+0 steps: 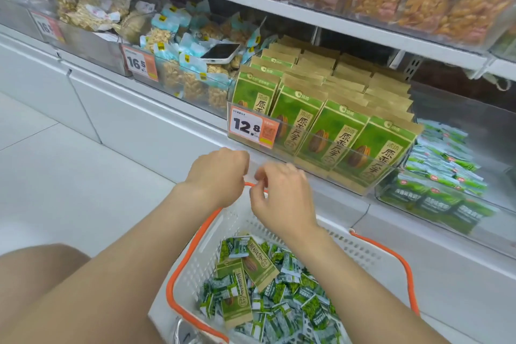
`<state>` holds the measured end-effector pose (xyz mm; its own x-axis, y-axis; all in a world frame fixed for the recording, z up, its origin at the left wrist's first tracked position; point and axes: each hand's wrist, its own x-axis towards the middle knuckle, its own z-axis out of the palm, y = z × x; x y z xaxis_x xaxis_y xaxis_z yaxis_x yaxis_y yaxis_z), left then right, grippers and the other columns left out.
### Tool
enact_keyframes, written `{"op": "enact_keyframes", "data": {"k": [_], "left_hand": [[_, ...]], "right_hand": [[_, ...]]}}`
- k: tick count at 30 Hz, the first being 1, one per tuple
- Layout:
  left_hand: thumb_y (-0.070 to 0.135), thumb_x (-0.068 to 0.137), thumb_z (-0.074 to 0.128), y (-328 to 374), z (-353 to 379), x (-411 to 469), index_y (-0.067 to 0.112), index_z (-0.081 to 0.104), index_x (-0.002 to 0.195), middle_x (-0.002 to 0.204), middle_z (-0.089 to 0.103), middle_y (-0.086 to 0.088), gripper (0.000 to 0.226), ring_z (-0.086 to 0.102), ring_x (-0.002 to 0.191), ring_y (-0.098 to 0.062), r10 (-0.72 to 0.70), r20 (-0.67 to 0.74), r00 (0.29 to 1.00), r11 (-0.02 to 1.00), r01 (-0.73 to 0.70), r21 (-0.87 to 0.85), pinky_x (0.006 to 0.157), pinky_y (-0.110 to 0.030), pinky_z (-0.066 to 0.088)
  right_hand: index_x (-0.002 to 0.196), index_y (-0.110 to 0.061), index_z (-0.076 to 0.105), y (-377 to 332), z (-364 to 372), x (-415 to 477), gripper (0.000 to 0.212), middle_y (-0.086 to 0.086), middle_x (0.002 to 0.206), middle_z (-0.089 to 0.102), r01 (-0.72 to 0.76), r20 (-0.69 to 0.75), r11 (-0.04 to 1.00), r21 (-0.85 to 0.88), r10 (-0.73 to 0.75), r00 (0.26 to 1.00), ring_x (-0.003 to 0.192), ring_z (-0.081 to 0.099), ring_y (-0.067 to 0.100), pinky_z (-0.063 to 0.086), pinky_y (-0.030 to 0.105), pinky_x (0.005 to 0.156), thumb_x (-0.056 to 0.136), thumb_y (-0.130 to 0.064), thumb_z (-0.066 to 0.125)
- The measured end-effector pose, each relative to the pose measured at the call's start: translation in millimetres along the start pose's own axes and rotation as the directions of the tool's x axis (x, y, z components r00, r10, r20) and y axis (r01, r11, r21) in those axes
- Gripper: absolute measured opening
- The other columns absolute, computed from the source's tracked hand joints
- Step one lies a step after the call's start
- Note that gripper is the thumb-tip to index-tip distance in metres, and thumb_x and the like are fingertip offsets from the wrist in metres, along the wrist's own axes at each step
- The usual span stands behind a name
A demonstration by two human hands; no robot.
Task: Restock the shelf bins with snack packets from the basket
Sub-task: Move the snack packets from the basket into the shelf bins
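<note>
Grips: left grip (pixel 217 176) and right grip (pixel 282 195) curl; what's inside, we cannot tell.
Tip: we lift big packets (pixel 259 262) first.

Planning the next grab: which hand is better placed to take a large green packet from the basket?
Probably right. The right hand hovers nearer the large green packets and their bin; the left hand sits farther left.
</note>
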<state>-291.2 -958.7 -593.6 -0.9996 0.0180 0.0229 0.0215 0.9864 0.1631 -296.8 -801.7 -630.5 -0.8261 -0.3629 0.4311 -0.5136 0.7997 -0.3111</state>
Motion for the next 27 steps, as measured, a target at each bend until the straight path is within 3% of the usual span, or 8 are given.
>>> {"op": "enact_keyframes", "data": {"k": [6, 10, 14, 16, 18, 20, 23, 27], "left_hand": [[0.019, 0.105, 0.052, 15, 58, -11, 0.027, 0.058, 0.129, 0.123, 0.054, -0.008, 0.026, 0.057, 0.104, -0.032, 0.105, 0.620, 0.777, 0.984, -0.169, 0.046, 0.084, -0.037, 0.048], [0.008, 0.104, 0.050, 21, 93, -15, 0.019, 0.050, 0.110, 0.111, 0.048, -0.006, 0.013, 0.045, 0.089, -0.029, 0.087, 0.703, 0.706, 0.977, -0.198, 0.078, 0.068, -0.033, 0.038], [0.001, 0.102, 0.046, 18, 106, -9, 0.015, 0.057, 0.142, 0.139, 0.059, -0.011, 0.043, 0.057, 0.100, -0.028, 0.054, 0.734, 0.677, 0.983, -0.166, 0.082, 0.077, -0.034, 0.046], [0.006, 0.103, 0.048, 16, 111, -3, 0.010, 0.060, 0.132, 0.134, 0.062, -0.012, 0.032, 0.051, 0.093, -0.026, 0.057, 0.731, 0.680, 0.982, -0.171, 0.082, 0.069, -0.028, 0.043], [0.007, 0.104, 0.048, 15, 116, 3, 0.016, 0.058, 0.122, 0.118, 0.058, -0.009, 0.022, 0.047, 0.090, -0.025, 0.061, 0.727, 0.684, 0.981, -0.176, 0.083, 0.058, -0.024, 0.036], [0.002, 0.102, 0.047, 16, 117, 8, 0.017, 0.059, 0.124, 0.110, 0.051, -0.006, 0.029, 0.046, 0.082, -0.024, 0.063, 0.722, 0.689, 0.985, -0.160, 0.066, 0.055, -0.025, 0.034], [0.002, 0.101, 0.047, 16, 119, 14, 0.022, 0.050, 0.110, 0.108, 0.044, -0.006, 0.022, 0.037, 0.067, -0.018, 0.051, 0.717, 0.695, 0.988, -0.138, 0.064, 0.056, -0.027, 0.033], [0.002, 0.101, 0.047, 11, 120, 16, 0.017, 0.060, 0.127, 0.117, 0.052, -0.009, 0.032, 0.045, 0.088, -0.028, 0.036, 0.734, 0.678, 0.986, -0.143, 0.084, 0.066, -0.031, 0.040]], "right_hand": [[0.093, -0.020, 0.071, 76, 67, -52, 0.024, 0.003, 0.090, 0.073, -0.266, 0.510, 0.963, -0.054, 0.255, 0.821, 0.086, 0.068, 0.025, 0.060, 0.043, 0.077, 0.090, -0.020, 0.047], [0.086, -0.004, 0.064, 112, 113, -83, 0.019, 0.012, 0.084, 0.066, -0.272, 0.744, 0.950, -0.155, 0.293, 0.601, 0.078, 0.064, 0.029, 0.059, 0.047, 0.073, 0.092, -0.006, 0.046], [0.120, -0.014, 0.044, 115, 145, -106, 0.022, 0.011, 0.101, 0.056, -0.305, 0.856, 0.934, -0.187, 0.307, 0.415, 0.092, 0.058, 0.031, 0.043, 0.038, 0.065, 0.100, -0.003, 0.046], [0.140, -0.014, 0.036, 111, 163, -117, 0.044, 0.013, 0.116, 0.056, -0.330, 0.806, 0.925, -0.185, 0.335, 0.488, 0.104, 0.056, 0.031, 0.047, 0.040, 0.075, 0.099, -0.004, 0.048], [0.143, -0.012, 0.039, 105, 177, -124, 0.044, 0.016, 0.139, 0.045, -0.260, 0.711, 0.921, -0.290, 0.389, 0.586, 0.129, 0.041, 0.036, 0.041, 0.046, 0.103, 0.100, -0.015, 0.050], [0.138, -0.013, 0.044, 103, 188, -128, 0.040, 0.017, 0.146, 0.036, -0.269, 0.675, 0.897, -0.351, 0.441, 0.592, 0.136, 0.031, 0.038, 0.032, 0.050, 0.112, 0.102, -0.027, 0.054], [0.128, -0.013, 0.049, 99, 198, -130, 0.038, 0.016, 0.137, 0.043, -0.294, 0.597, 0.885, -0.362, 0.462, 0.656, 0.129, 0.038, 0.036, 0.037, 0.046, 0.106, 0.100, -0.035, 0.061], [0.111, -0.013, 0.051, 90, 196, -127, 0.024, 0.007, 0.108, 0.059, -0.401, 0.652, 0.907, -0.131, 0.384, 0.654, 0.100, 0.058, 0.028, 0.052, 0.044, 0.086, 0.104, -0.035, 0.059]]}}
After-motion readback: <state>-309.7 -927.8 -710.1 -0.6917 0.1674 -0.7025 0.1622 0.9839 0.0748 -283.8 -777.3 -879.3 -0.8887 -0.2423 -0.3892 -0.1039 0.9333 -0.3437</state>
